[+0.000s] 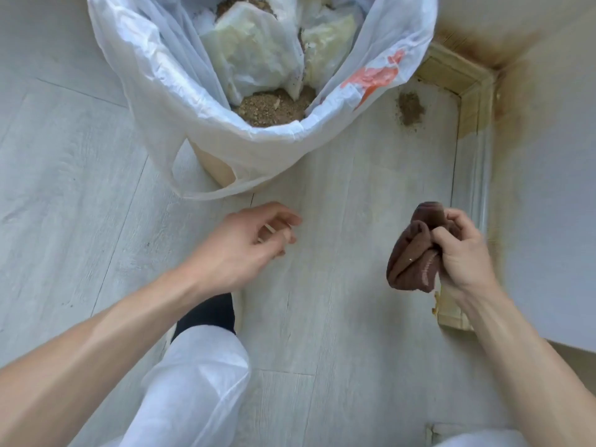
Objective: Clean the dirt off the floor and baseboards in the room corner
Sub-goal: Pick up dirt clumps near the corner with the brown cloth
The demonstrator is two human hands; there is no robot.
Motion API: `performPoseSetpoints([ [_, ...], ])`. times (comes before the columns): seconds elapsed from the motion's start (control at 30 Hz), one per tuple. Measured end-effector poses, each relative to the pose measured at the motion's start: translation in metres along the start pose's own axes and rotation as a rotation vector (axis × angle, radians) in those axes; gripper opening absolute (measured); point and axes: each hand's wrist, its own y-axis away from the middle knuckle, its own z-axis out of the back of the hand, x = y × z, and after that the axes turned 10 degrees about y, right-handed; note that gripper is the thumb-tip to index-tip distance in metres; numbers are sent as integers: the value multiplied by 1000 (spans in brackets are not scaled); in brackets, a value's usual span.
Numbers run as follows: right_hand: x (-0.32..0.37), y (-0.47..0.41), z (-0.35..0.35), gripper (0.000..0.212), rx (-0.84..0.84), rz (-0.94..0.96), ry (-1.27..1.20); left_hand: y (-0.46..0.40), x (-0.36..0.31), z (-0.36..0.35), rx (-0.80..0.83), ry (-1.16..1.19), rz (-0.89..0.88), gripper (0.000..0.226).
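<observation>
Pale wood-look floor (322,317) fills most of the view and runs up to a room corner where white walls carry a brownish stain above a yellowed baseboard (464,91). I take the bin (213,169) as landmark: it stands on the floor, lined with a white plastic bag (154,75) that already holds soil and crumpled wrappings. To the right of the bin, between it and the corner baseboard, lies a small pile of dirt (410,108) on the floor, with a few loose grains around it.

Nearer the camera than the bin, the left hand (245,246) hovers above the floor with its fingers loosely curled; something thin and pale seems to lie among them, but I cannot tell whether it is held. Further right of the bin, close to the side baseboard, the right hand (464,253) grips a bunched brown cloth (412,256), fingers and thumb wrapped round its upper part while the rest hangs below.

The cloth looks soft, light and limp, so it should mould to the baseboard's ledges; holding it as a wad in the palm, as now, seems best for pressing and wiping. The dirt looks dry and crumbly, likely to scatter if pushed hard, so gathering it gently inward would suit. Judging by the remaining pile and stains, the cleaning is partway done.
</observation>
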Motion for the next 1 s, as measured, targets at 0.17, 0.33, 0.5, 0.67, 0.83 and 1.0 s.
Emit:
performPoseSetpoints([
  [0.17, 113, 17, 14, 23, 357, 122, -274, 6, -88, 2, -92, -22, -526, 22],
  [0.33, 218, 19, -22, 25, 526, 247, -436, 16, -157, 36, -400, -28, -749, 30],
  [0.5, 269, 19, -57, 39, 792, 172, -475, -4, -166, 36, -329, -356, -776, 41],
  [0.67, 284, 12, -78, 40, 828, 83, -257, -12, -150, 30, -359, -544, -752, 46],
  [0.83, 287, 1, -90, 17, 794, 101, -254, -6, -155, 46, -517, -398, -694, 45],
  [1.0, 291, -9, -90, 46, 741, 135, -159, -26, -165, 82, -357, -721, -278, 70],
])
